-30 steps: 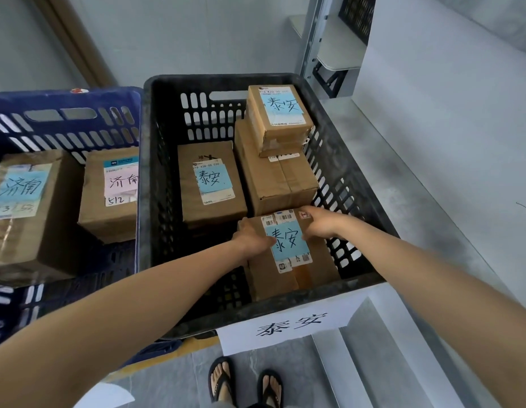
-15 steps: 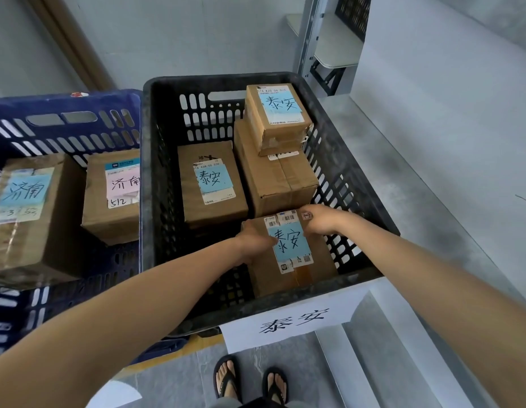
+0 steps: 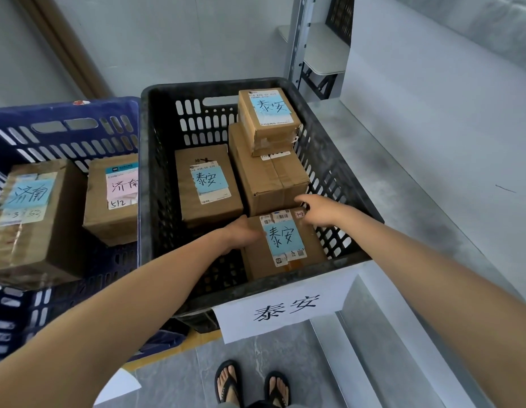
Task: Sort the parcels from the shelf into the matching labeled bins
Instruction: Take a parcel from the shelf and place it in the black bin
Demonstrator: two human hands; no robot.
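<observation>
Parcel [image 3: 285, 244] flat in black bin [image 3: 217, 87], long axis near-to-far, label top pointing away; left hand [image 3: 241, 234] gripping left edge, right hand [image 3: 320, 209] touching far corner, fingers relaxed.

Pale grey walls [image 3: 182, 39], marbled grey floor tiles [image 3: 173, 375].

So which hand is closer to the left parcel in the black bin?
Left. The left hand is at the near corner of that parcel; the right hand is farther right.

Single head view, being aimed forward and down.
The black bin [image 3: 214, 85] is being seen from close above; the blue bin [image 3: 64, 108] is being cropped at left.
</observation>
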